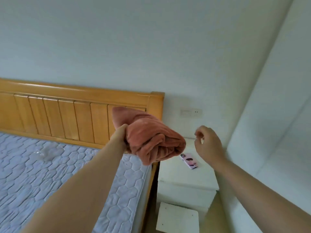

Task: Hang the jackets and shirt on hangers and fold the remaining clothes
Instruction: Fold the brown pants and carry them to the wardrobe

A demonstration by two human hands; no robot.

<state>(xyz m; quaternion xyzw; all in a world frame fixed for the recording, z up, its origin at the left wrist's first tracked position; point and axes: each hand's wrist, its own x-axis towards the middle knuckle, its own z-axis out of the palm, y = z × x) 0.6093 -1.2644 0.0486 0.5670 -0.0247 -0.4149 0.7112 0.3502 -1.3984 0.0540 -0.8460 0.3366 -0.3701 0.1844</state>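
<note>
head view looked over the corner of a bed toward a pale wall. the left hand (121, 137) was stretched forward with its fingers clamped on a rust-coloured fleece garment (151, 140). the garment was bundled into a thick fold and held in the air above the bed's far right corner, in front of the wooden headboard (67, 115). one loose end of it stuck up past the hand and another drooped below. the right hand (208, 143) hovered apart from the garment, just to its right, with its fingers loosely curled and nothing in them. below that hand stood a white nightstand (181, 179) against the bedside. a phone in a pink case (189, 161) lay flat on its top. a wall socket plate (191, 112) sat above the nightstand. the quilted grey mattress (50, 179) was bare apart from a crumpled clear plastic piece (45, 153) near the headboard. a small white board (176, 219) rested on the floor before the nightstand.
</note>
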